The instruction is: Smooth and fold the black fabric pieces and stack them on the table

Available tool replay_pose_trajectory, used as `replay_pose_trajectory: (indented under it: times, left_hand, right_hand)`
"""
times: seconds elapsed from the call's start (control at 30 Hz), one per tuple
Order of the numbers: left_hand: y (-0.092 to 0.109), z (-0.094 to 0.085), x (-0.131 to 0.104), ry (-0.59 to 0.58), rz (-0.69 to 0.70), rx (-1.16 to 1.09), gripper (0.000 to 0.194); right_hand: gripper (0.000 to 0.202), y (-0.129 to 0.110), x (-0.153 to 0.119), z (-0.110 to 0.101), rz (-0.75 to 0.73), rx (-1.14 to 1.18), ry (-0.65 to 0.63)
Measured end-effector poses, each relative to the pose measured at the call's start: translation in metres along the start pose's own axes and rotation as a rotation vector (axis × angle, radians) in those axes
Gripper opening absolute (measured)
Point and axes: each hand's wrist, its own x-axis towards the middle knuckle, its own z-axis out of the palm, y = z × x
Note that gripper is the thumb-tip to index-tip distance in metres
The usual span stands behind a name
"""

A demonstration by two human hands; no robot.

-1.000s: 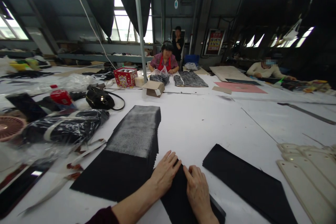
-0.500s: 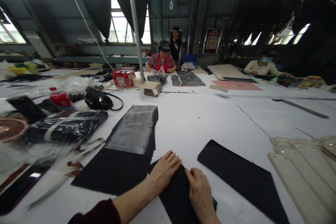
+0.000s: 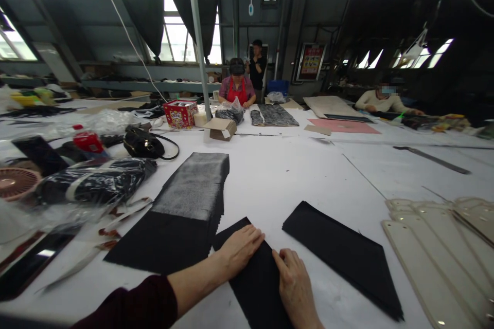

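A black sheet of fabric-like material (image 3: 258, 290) lies slantwise in front of me, its far corner showing past my fingers. My left hand (image 3: 240, 251) rests flat across its upper part, fingers stretched out side by side. At the sheet's right edge, my right hand (image 3: 296, 282) has its fingers curled and its index finger and thumb on the edge. To the left is a fanned stack of black pieces (image 3: 162, 241) whose far half is coated greyish (image 3: 191, 185). Another black stack (image 3: 343, 257) lies to the right of my right hand.
Cream shaped panels (image 3: 420, 262) overlap at the right. A long dark blade-like strip (image 3: 432, 159) lies farther back. On the left are a plastic-wrapped bundle (image 3: 96, 180), a black handbag (image 3: 142, 143), a pink fan (image 3: 17, 183) and a phone (image 3: 38, 257). Co-workers sit across the table (image 3: 262, 164).
The sheet's far corner now shows beyond my left fingers, which lie slightly lower and flatter on it. My right hand stays at the edge. The view has shifted a little.
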Motion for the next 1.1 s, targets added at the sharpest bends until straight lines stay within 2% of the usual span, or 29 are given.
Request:
replay_pose_trajectory:
  times: [0.3, 0.5, 0.77, 0.97, 1.1]
  left_hand:
    - [0.015, -0.002, 0.005, -0.013, 0.037, 0.03, 0.045]
    - [0.028, -0.006, 0.006, -0.085, -0.002, -0.017, 0.047]
    - [0.04, -0.005, 0.008, -0.052, 0.035, -0.042, 0.046]
    - [0.05, -0.007, 0.009, -0.108, 0.002, -0.073, 0.057]
    - [0.058, -0.008, 0.011, -0.082, 0.012, -0.007, 0.05]
  right_hand:
    - [0.033, 0.009, -0.017, -0.013, -0.018, 0.028, -0.014]
    - [0.035, 0.015, -0.026, -0.02, -0.037, 0.045, -0.006]
    - [0.033, 0.02, -0.036, -0.033, -0.058, 0.052, -0.004]
    - [0.035, 0.026, -0.044, -0.038, -0.085, 0.039, 0.002]
    - [0.035, 0.028, -0.049, -0.039, -0.075, 0.041, -0.004]
